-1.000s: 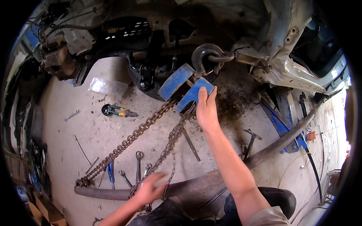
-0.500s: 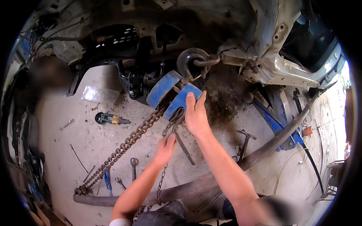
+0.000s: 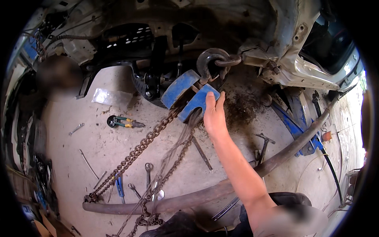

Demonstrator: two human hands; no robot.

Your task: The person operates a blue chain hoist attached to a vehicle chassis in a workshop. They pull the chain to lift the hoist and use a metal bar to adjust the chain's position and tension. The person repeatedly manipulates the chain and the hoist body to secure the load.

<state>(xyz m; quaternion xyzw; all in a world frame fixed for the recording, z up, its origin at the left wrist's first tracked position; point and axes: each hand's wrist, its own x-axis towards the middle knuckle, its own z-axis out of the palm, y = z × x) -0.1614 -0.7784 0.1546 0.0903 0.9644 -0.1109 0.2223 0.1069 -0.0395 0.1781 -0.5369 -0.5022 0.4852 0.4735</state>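
A blue chain hoist (image 3: 202, 103) hangs tilted from a heavy rusty hook (image 3: 203, 63), which is linked to a thick ring (image 3: 233, 61) near the vehicle frame. My right hand (image 3: 215, 114) grips the right edge of the hoist's blue housing, one finger lying over its face. From the housing's left part a doubled rusty load chain (image 3: 142, 147) runs down to the end of a long bent pipe (image 3: 189, 203). A thinner hand chain (image 3: 176, 162) drops from the right part toward the lower edge, one strand smeared by motion. My left hand is out of the picture.
Pliers (image 3: 125, 122), wrenches (image 3: 148, 173), a blue-handled tool (image 3: 120, 189) and a hammer (image 3: 263, 148) lie about the concrete floor. A blue jack (image 3: 292, 122) stands at right, beneath the vehicle body (image 3: 292, 75). A clear plastic bag (image 3: 112, 97) lies at the upper left.
My left hand, earlier on the thin chain below the hoist, has gone out of view. One strand of that chain now stretches toward the lower left. My right hand stays on the hoist.
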